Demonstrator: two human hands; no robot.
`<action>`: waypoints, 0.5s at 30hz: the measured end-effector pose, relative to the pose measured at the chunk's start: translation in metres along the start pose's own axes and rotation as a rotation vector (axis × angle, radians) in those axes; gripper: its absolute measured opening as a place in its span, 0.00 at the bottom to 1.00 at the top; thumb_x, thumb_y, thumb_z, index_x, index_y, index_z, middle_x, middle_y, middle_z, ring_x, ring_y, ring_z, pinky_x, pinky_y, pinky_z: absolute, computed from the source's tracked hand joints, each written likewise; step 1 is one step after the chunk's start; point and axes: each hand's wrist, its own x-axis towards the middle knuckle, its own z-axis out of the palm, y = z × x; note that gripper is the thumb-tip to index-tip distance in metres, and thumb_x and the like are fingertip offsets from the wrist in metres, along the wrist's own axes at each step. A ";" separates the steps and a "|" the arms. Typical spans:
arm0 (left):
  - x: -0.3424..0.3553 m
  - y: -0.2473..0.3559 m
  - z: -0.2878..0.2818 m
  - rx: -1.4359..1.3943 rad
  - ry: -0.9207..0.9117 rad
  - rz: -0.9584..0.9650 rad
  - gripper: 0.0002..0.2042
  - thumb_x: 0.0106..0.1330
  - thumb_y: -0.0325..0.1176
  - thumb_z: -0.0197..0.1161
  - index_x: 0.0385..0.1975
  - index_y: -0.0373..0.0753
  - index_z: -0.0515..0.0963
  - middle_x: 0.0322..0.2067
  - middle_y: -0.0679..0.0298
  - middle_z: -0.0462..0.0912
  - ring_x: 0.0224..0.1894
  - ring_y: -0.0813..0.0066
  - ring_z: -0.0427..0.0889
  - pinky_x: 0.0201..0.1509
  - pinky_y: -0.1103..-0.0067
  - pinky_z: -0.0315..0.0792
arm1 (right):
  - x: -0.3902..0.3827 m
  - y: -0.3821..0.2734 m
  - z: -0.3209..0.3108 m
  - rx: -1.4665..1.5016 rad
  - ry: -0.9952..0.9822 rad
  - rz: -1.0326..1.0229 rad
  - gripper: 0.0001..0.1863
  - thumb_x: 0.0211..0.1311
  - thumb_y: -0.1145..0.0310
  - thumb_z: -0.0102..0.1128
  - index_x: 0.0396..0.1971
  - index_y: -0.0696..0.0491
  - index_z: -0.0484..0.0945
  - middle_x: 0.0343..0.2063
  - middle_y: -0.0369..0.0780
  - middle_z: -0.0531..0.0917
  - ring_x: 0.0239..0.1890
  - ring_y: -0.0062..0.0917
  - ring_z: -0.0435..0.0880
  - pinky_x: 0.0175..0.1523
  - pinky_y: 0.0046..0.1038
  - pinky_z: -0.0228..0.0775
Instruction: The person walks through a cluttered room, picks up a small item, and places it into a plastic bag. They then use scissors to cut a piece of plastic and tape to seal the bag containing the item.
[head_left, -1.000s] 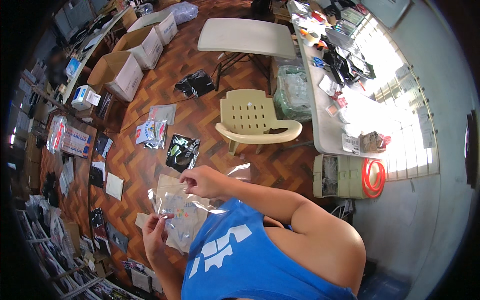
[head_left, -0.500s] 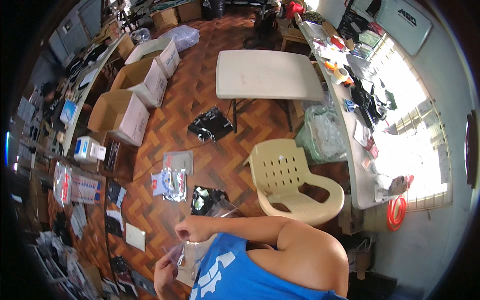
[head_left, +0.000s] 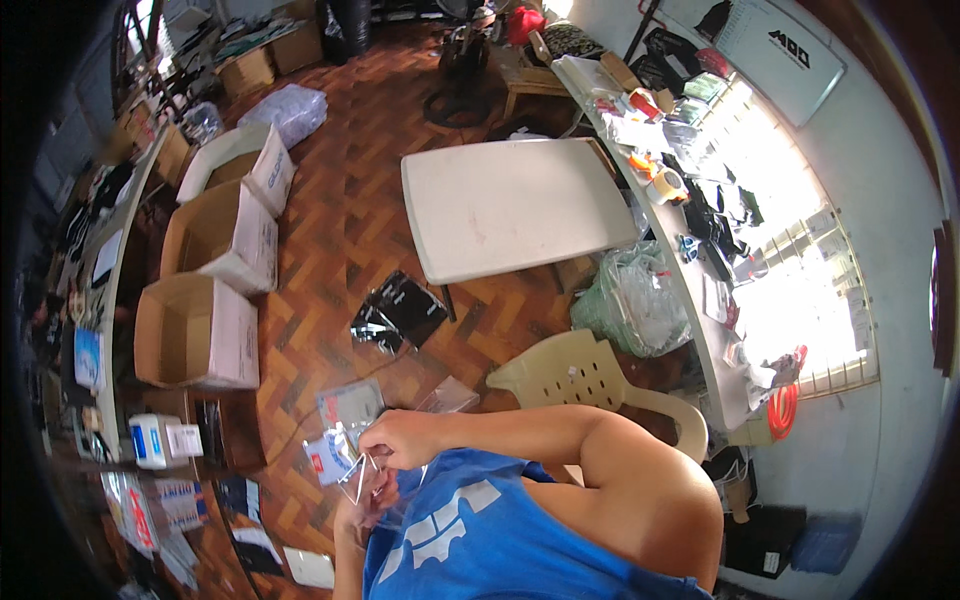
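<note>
My right hand (head_left: 400, 437) is closed on the top edge of a clear plastic bag (head_left: 368, 483) held close against my blue shirt (head_left: 470, 540). My left hand (head_left: 350, 520) shows only partly beneath the bag, at my chest, and appears to grip its lower part. The bag is see-through and crumpled, and what is inside it is hard to tell. My right forearm runs across the lower middle of the view.
A white folding table (head_left: 510, 205) stands ahead, a cream plastic chair (head_left: 590, 375) just before me. Black packets (head_left: 398, 312) and clear packets (head_left: 345, 410) lie on the wood floor. Open cardboard boxes (head_left: 200, 330) line the left. A cluttered long bench (head_left: 690, 210) runs along the right window.
The view has swung up and away, so the table and chair sit lower and nearer. The bag and both hands have come closer to my chest.
</note>
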 end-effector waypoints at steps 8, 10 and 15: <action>0.177 0.199 -0.042 -0.371 -0.049 -0.088 0.12 0.64 0.27 0.59 0.46 0.34 0.75 0.40 0.57 0.79 0.40 0.64 0.78 0.43 0.70 0.75 | 0.165 0.078 -0.127 -0.184 0.120 0.128 0.07 0.49 0.75 0.58 0.31 0.56 0.75 0.29 0.44 0.78 0.36 0.44 0.79 0.39 0.42 0.69; 0.211 0.241 -0.035 -0.330 -0.040 -0.038 0.12 0.64 0.27 0.60 0.46 0.33 0.75 0.42 0.55 0.79 0.43 0.63 0.79 0.47 0.69 0.77 | 0.199 0.082 -0.157 -0.194 0.180 0.148 0.07 0.50 0.75 0.58 0.31 0.55 0.75 0.30 0.44 0.78 0.37 0.44 0.79 0.40 0.42 0.69; 0.272 0.345 -0.042 0.196 -0.148 -0.077 0.14 0.66 0.29 0.59 0.50 0.31 0.74 0.44 0.56 0.81 0.47 0.70 0.80 0.51 0.74 0.76 | 0.272 0.111 -0.230 -0.177 0.383 0.138 0.09 0.51 0.75 0.59 0.35 0.55 0.76 0.30 0.45 0.78 0.36 0.44 0.79 0.39 0.40 0.70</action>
